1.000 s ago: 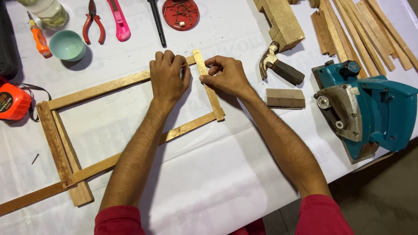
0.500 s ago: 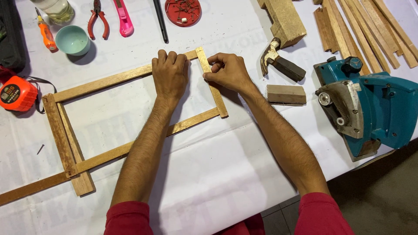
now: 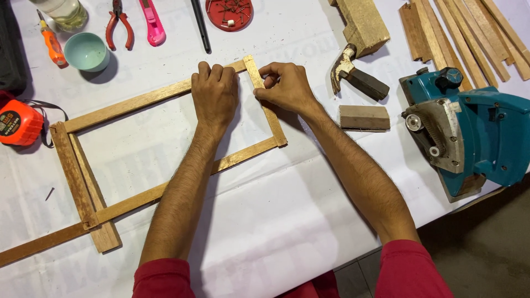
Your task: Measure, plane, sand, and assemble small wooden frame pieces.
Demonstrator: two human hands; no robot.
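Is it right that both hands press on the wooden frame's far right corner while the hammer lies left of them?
Not quite. In the head view the left hand and right hand do press the wooden frame at that corner, but the hammer lies to their right.

It was a woodworking shop. A desk (image 3: 309,237) under white sheeting carried a teal electric planer (image 3: 475,132), a hammer (image 3: 353,74), pliers (image 3: 118,25), a tape measure (image 3: 19,121), a red dish of nails (image 3: 229,12), a stack of wooden slats (image 3: 469,33), and a half-built wooden frame (image 3: 138,102).
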